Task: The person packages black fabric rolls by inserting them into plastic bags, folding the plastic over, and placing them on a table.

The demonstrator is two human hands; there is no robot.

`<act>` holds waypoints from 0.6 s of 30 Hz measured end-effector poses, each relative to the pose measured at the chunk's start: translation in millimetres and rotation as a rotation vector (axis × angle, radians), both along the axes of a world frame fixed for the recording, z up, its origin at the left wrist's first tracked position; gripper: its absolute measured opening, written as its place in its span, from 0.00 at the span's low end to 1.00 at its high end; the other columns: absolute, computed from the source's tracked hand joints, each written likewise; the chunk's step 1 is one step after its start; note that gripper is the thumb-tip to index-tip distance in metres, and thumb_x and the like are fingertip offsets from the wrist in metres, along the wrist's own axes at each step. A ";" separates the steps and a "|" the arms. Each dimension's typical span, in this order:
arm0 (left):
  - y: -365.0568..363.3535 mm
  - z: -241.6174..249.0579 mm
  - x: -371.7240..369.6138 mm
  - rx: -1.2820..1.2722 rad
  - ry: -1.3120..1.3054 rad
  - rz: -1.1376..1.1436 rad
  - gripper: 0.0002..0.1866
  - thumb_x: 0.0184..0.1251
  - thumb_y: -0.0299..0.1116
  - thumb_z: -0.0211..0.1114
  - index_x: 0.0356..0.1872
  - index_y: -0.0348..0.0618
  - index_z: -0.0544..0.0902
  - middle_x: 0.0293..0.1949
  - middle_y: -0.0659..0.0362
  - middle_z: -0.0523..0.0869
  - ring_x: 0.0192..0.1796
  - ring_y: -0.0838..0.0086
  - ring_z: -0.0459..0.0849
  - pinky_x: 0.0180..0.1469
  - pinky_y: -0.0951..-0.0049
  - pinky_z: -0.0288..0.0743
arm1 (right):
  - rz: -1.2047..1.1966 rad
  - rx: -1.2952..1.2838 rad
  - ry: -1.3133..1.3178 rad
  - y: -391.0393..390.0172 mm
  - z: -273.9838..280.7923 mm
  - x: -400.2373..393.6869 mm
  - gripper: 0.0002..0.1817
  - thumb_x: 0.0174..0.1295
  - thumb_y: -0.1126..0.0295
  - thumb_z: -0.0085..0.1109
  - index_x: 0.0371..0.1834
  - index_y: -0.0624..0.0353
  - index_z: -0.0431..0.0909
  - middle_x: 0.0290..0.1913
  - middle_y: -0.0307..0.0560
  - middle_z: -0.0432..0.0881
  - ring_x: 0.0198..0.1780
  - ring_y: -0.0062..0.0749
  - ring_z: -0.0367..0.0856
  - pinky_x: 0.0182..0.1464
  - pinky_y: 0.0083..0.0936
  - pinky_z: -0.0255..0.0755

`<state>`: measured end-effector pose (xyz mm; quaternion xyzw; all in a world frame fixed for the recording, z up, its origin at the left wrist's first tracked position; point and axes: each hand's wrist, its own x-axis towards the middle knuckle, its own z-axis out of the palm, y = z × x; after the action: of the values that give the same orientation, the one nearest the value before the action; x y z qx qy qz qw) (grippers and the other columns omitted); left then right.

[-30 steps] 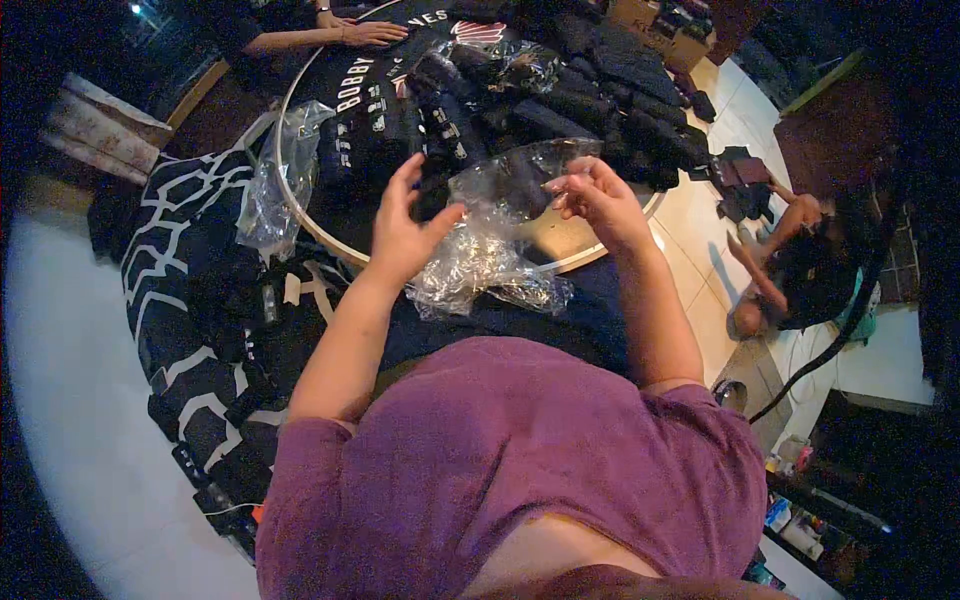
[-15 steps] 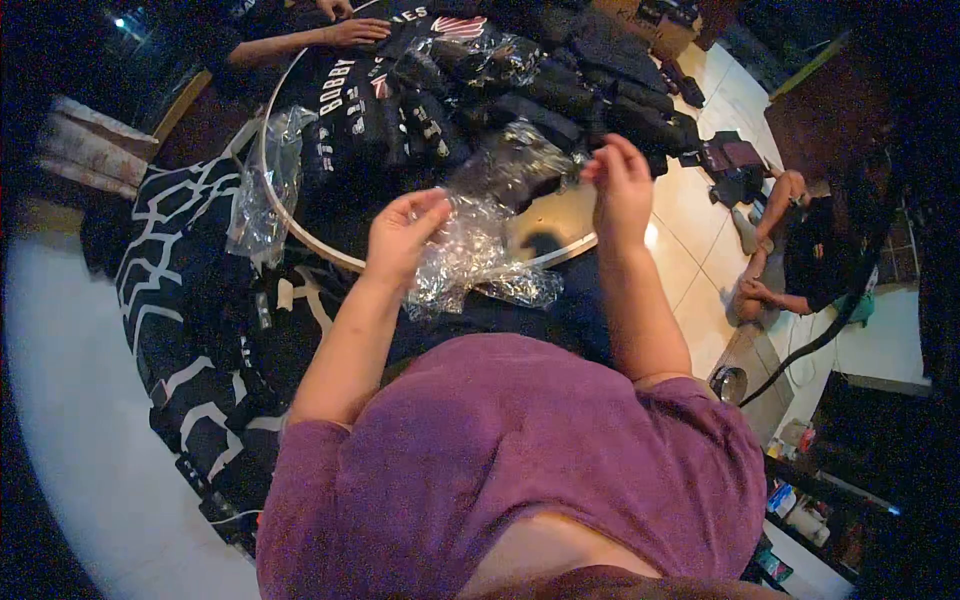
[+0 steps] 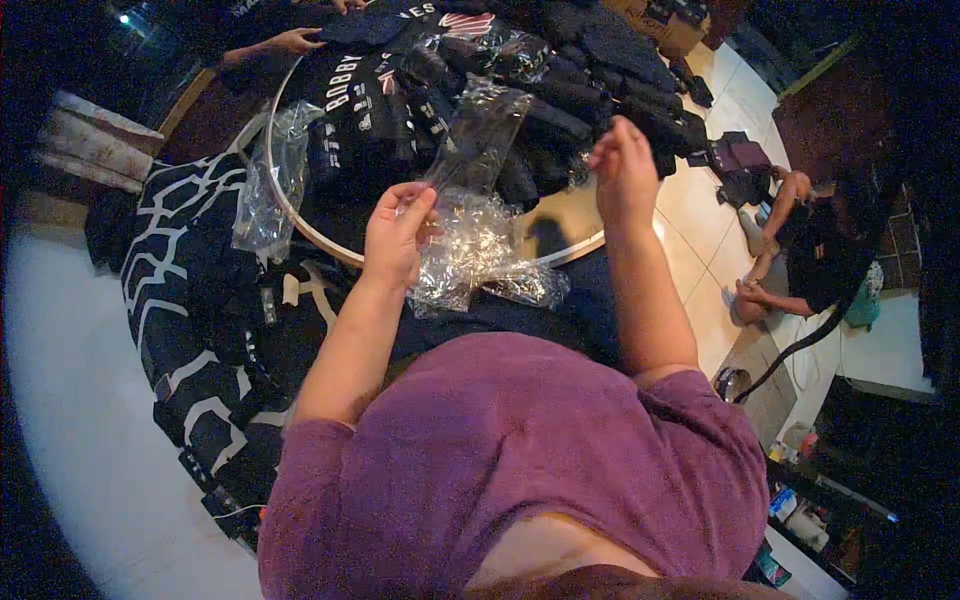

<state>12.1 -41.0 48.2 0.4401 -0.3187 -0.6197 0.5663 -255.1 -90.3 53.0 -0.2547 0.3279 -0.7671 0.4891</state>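
My left hand (image 3: 400, 235) pinches the edge of a clear plastic bag (image 3: 485, 130), which stretches up and away over the dark garments. Below and beside that hand, more crumpled clear plastic (image 3: 475, 250) lies at the near rim of the round table (image 3: 335, 248). To the right, my right hand (image 3: 627, 170) is raised near the table's right edge with its fingers bent together; whether anything small is between the fingertips is too unclear to tell. Folded dark garments (image 3: 570, 110) are heaped beyond both hands.
Another person's hand (image 3: 295, 40) is at the table's far left. Clear plastic (image 3: 275, 190) hangs over the left rim. Black-and-white patterned fabric (image 3: 165, 260) lies at left. A seated person (image 3: 790, 250) is on the floor at right, and a cardboard box (image 3: 680, 30) stands at the back.
The clear bag at my left hand now extends upward, flatter and longer than before. My right hand has moved slightly up. The other person's hand at the far left has shifted left.
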 end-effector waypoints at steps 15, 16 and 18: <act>-18.2 23.4 -6.5 -0.157 -0.046 -0.198 0.21 0.64 0.44 0.60 0.52 0.40 0.75 0.47 0.54 0.81 0.44 0.70 0.80 0.46 0.68 0.77 | 0.943 0.247 0.843 52.1 17.8 48.9 0.15 0.55 0.69 0.60 0.46 0.59 0.79 0.26 0.35 0.77 0.24 0.18 0.72 0.27 0.19 0.69; -19.6 24.6 -7.7 -0.088 -0.197 -0.224 0.17 0.64 0.38 0.62 0.50 0.40 0.76 0.43 0.56 0.82 0.40 0.72 0.82 0.43 0.71 0.77 | 0.965 0.215 0.793 54.4 21.7 50.7 0.16 0.56 0.68 0.59 0.49 0.58 0.78 0.25 0.34 0.76 0.23 0.17 0.71 0.27 0.19 0.68; -20.4 21.1 -6.7 -0.008 -0.009 -0.166 0.12 0.62 0.28 0.63 0.46 0.41 0.78 0.37 0.59 0.84 0.34 0.77 0.82 0.36 0.76 0.77 | 0.983 0.183 0.742 56.4 21.6 50.6 0.18 0.57 0.68 0.59 0.52 0.57 0.77 0.24 0.33 0.75 0.22 0.17 0.70 0.26 0.19 0.67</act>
<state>5.5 -61.4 69.2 0.4127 -0.3590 -0.6613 0.5134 -204.5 -33.9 74.5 -0.5826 0.3849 -0.2813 0.6583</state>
